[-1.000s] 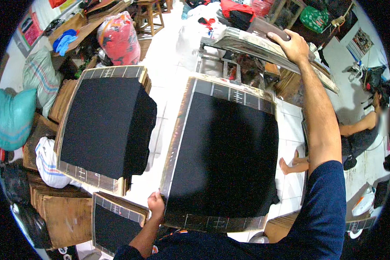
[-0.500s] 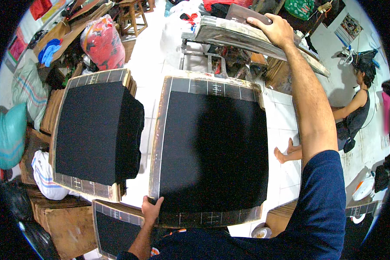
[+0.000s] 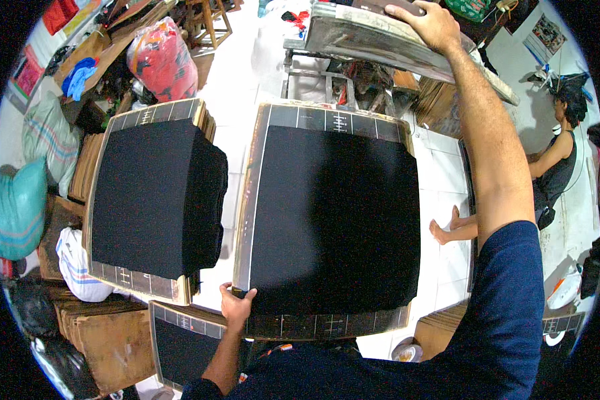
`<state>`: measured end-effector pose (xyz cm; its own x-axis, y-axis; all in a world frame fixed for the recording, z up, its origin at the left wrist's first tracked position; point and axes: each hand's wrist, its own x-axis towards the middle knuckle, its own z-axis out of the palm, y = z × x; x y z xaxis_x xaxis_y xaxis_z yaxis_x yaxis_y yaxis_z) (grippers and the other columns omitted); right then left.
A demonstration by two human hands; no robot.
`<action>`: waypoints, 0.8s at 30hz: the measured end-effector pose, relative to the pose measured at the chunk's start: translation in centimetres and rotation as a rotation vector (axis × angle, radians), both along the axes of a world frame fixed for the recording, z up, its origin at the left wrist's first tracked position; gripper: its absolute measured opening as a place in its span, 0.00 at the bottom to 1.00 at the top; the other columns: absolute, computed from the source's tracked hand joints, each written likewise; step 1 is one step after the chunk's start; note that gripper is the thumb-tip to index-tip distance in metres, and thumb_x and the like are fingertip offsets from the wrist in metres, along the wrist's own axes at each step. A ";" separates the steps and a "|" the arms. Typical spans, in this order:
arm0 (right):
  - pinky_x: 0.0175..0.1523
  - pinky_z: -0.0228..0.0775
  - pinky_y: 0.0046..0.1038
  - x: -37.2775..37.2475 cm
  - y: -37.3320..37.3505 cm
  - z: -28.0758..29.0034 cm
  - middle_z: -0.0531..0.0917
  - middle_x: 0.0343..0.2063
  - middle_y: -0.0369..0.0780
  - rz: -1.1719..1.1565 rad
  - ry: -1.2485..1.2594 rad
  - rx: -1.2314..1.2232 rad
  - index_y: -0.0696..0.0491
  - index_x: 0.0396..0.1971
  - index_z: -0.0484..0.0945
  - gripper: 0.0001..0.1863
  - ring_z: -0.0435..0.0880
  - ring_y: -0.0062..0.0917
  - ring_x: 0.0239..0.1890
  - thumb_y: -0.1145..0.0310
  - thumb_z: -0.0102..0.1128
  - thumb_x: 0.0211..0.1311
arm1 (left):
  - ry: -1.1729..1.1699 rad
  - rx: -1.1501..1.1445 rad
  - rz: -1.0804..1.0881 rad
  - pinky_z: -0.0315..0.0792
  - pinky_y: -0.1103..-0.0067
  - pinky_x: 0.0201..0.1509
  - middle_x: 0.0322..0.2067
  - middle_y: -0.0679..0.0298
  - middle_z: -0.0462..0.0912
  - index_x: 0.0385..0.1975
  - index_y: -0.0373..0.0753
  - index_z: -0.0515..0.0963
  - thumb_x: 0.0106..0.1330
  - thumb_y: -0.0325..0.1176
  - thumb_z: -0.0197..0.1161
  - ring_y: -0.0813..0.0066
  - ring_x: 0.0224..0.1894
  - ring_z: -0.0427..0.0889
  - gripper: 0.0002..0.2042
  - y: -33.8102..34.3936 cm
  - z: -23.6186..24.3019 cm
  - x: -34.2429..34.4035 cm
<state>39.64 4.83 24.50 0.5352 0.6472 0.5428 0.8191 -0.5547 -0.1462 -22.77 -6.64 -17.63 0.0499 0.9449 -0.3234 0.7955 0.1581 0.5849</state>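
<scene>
A large flat board with marked tape borders (image 3: 259, 193) lies in front of me, covered by a black cloth (image 3: 337, 220). My left hand (image 3: 237, 305) grips the cloth at the board's near left corner. My right hand (image 3: 430, 25) reaches far up and presses on a raised wooden-framed screen (image 3: 373, 40) above the board's far edge. To the left a second board (image 3: 140, 283) carries a stack of folded black cloth (image 3: 157, 197).
A third board with black cloth (image 3: 180, 340) lies at the lower left. Wooden crates (image 3: 93, 333), a teal sack (image 3: 17, 210), a red bundle (image 3: 160, 60) and clutter line the left. A person (image 3: 547, 167) sits on the tiled floor at right.
The view has shifted so the board sits more squarely before me. My right hand stays on the raised frame, and my left hand stays at the near left corner.
</scene>
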 end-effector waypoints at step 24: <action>0.41 0.67 0.43 -9.6 -9.8 -24.5 0.81 0.25 0.40 0.211 -0.154 0.116 0.49 0.24 0.81 0.35 0.79 0.36 0.31 0.27 0.69 0.46 | -1.430 -0.664 0.425 0.62 0.52 0.69 0.69 0.59 0.69 0.72 0.49 0.66 0.68 0.70 0.45 0.57 0.71 0.65 0.39 13.3 16.6 35.4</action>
